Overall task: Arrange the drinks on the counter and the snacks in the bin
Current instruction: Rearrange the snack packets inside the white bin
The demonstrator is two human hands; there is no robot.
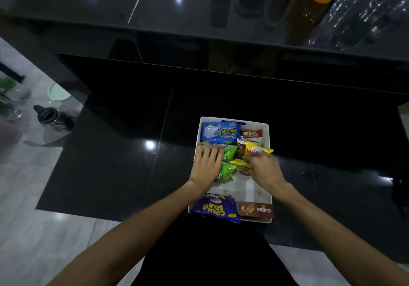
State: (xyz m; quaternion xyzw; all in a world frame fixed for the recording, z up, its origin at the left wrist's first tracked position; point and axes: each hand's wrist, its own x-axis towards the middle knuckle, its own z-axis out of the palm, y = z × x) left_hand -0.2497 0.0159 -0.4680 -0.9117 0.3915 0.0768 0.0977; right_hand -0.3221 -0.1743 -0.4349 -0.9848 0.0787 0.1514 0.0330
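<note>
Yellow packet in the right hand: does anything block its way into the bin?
Nothing visible does. The right hand holds the yellow packet already over the white bin; green packets lie beside it under the left hand.

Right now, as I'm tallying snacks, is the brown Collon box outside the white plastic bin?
No, the brown Collon box lies inside the white plastic bin, at its near right corner.

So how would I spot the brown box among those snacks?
Find the white rectangular plastic bin below the black counter. In its nearest right corner, beside the dark blue bag, lies the brown cardboard box. It alone is flat-sided, marked Collon.
</note>
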